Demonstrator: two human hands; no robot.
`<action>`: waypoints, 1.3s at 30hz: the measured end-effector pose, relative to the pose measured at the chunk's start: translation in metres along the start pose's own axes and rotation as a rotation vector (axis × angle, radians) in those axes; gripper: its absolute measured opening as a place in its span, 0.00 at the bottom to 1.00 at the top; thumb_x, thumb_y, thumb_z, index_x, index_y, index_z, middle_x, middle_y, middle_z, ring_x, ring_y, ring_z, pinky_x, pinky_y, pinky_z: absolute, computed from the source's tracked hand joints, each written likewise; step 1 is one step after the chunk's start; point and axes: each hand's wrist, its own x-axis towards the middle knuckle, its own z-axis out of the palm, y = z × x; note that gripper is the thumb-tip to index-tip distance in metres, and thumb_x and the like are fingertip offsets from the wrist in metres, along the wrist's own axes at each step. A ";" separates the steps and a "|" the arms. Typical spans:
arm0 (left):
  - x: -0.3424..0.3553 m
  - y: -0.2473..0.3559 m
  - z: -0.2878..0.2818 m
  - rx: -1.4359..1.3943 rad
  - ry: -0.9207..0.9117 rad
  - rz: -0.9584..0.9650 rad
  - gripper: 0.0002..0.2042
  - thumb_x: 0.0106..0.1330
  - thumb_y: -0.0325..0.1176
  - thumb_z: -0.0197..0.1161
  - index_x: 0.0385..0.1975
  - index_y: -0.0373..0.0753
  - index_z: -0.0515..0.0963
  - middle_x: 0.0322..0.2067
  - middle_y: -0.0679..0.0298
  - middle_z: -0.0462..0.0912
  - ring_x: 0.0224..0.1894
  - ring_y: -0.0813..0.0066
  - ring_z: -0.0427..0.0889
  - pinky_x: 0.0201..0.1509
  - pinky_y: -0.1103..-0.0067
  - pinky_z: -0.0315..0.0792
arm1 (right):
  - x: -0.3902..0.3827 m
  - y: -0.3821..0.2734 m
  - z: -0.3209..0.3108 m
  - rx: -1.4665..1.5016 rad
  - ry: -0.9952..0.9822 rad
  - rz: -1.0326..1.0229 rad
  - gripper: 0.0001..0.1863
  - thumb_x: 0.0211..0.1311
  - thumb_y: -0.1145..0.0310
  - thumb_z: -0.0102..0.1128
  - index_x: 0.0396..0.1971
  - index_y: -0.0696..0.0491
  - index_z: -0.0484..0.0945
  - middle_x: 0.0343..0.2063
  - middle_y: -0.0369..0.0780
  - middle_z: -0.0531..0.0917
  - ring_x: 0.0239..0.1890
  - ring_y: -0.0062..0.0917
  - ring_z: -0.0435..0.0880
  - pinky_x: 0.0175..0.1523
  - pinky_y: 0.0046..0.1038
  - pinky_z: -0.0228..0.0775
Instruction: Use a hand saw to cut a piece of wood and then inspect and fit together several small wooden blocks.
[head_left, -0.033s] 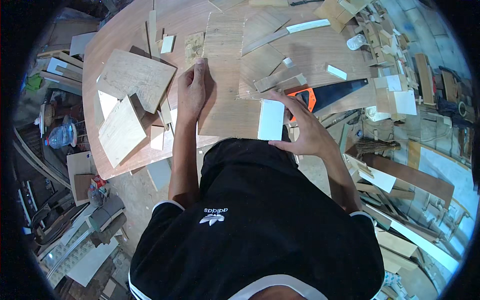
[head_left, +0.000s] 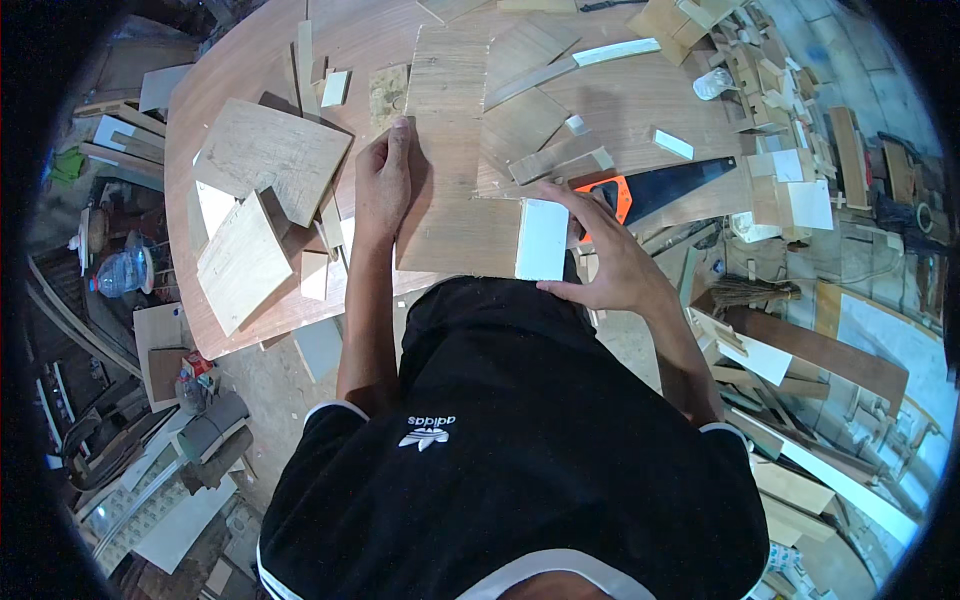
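Your right hand (head_left: pixel 612 252) is spanning a white rectangular piece (head_left: pixel 541 240), thumb at its near end and fingertips at its far end, pinching it lengthwise, probably so that it stays square. The piece is sitting at the right end of the near arm of an L-shaped wooden board (head_left: pixel 455 235); whether it is lying on the board or butting against it, you cannot tell from above. Your left hand (head_left: pixel 385 185) is curling at the board's left side, its thumb lying along that edge, likely steadying it; whether the fingers are hooking underneath is hidden.

The board is lying by the middle of the worktop's (head_left: pixel 640 105) near edge, close to your waist, seemingly so both forearms can reach without stretching. Just beyond your right fingers, a handsaw (head_left: pixel 680 195) is resting with its orange handle toward you and its dark blade pointing at the right edge, perhaps parked within reach. Toward the left edge, two squarish boards (head_left: pixel 275 155) are overlapping, apparently set aside. A clear plastic cup (head_left: pixel 713 84) is standing or lying near the right edge.
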 end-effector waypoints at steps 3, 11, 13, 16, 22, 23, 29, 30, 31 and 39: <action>0.000 -0.002 -0.001 0.021 0.001 0.025 0.21 0.73 0.43 0.46 0.20 0.34 0.65 0.20 0.74 0.61 0.25 0.85 0.56 0.28 0.83 0.57 | -0.001 0.000 0.001 -0.015 -0.008 0.020 0.51 0.36 0.65 0.77 0.64 0.51 0.57 0.62 0.41 0.65 0.63 0.37 0.63 0.65 0.37 0.57; -0.002 -0.001 -0.001 0.045 -0.002 0.029 0.21 0.73 0.43 0.46 0.21 0.32 0.66 0.20 0.73 0.63 0.27 0.85 0.57 0.30 0.83 0.58 | -0.002 0.003 0.002 -0.052 -0.014 -0.006 0.51 0.36 0.66 0.76 0.64 0.51 0.56 0.62 0.42 0.64 0.64 0.38 0.61 0.67 0.38 0.55; -0.002 -0.001 0.000 0.029 -0.003 0.056 0.21 0.73 0.43 0.46 0.22 0.31 0.68 0.21 0.73 0.63 0.27 0.85 0.58 0.30 0.83 0.59 | -0.001 0.002 0.000 -0.051 -0.007 -0.021 0.51 0.37 0.66 0.76 0.64 0.51 0.56 0.62 0.42 0.64 0.64 0.39 0.61 0.67 0.38 0.55; -0.007 0.007 0.002 -0.003 0.026 0.051 0.22 0.73 0.44 0.47 0.24 0.29 0.70 0.21 0.73 0.65 0.27 0.85 0.58 0.31 0.83 0.59 | -0.001 -0.001 -0.001 -0.037 0.019 -0.030 0.51 0.37 0.66 0.76 0.64 0.52 0.56 0.62 0.42 0.64 0.65 0.39 0.61 0.68 0.38 0.54; -0.007 0.007 -0.003 -0.031 0.082 0.106 0.21 0.73 0.44 0.48 0.25 0.31 0.73 0.20 0.74 0.63 0.26 0.86 0.58 0.29 0.84 0.55 | -0.001 -0.008 -0.008 -0.072 0.043 -0.068 0.51 0.37 0.67 0.75 0.65 0.51 0.55 0.61 0.43 0.65 0.64 0.39 0.61 0.69 0.40 0.52; -0.009 0.010 -0.002 -0.030 0.079 0.107 0.21 0.73 0.44 0.48 0.25 0.31 0.73 0.20 0.74 0.63 0.26 0.86 0.58 0.29 0.84 0.55 | -0.001 -0.010 -0.010 -0.091 0.011 -0.062 0.51 0.38 0.67 0.74 0.65 0.50 0.54 0.61 0.43 0.65 0.64 0.40 0.61 0.70 0.40 0.51; -0.010 0.014 0.000 -0.081 0.114 0.174 0.20 0.73 0.44 0.48 0.22 0.37 0.70 0.18 0.77 0.60 0.22 0.88 0.55 0.24 0.85 0.50 | -0.001 -0.009 -0.010 -0.101 0.063 -0.128 0.50 0.36 0.68 0.74 0.64 0.50 0.56 0.59 0.42 0.67 0.62 0.38 0.62 0.68 0.40 0.54; -0.011 0.016 0.000 -0.074 0.118 0.174 0.19 0.73 0.44 0.48 0.22 0.38 0.70 0.18 0.77 0.60 0.22 0.88 0.55 0.23 0.85 0.50 | 0.000 -0.009 -0.010 -0.099 0.063 -0.128 0.50 0.36 0.68 0.74 0.64 0.50 0.56 0.59 0.42 0.67 0.62 0.38 0.62 0.68 0.40 0.54; -0.010 0.017 0.000 -0.067 0.120 0.175 0.19 0.73 0.44 0.47 0.21 0.39 0.69 0.17 0.77 0.59 0.21 0.88 0.54 0.22 0.85 0.49 | 0.000 -0.008 -0.010 -0.105 0.069 -0.130 0.50 0.36 0.68 0.74 0.64 0.50 0.57 0.59 0.41 0.67 0.62 0.37 0.63 0.68 0.40 0.54; -0.009 0.018 0.000 -0.005 0.142 0.165 0.20 0.73 0.44 0.48 0.24 0.35 0.71 0.19 0.76 0.61 0.24 0.87 0.56 0.27 0.85 0.52 | 0.001 -0.001 -0.009 -0.106 0.072 -0.225 0.42 0.37 0.68 0.75 0.58 0.45 0.64 0.59 0.38 0.66 0.62 0.35 0.62 0.67 0.40 0.56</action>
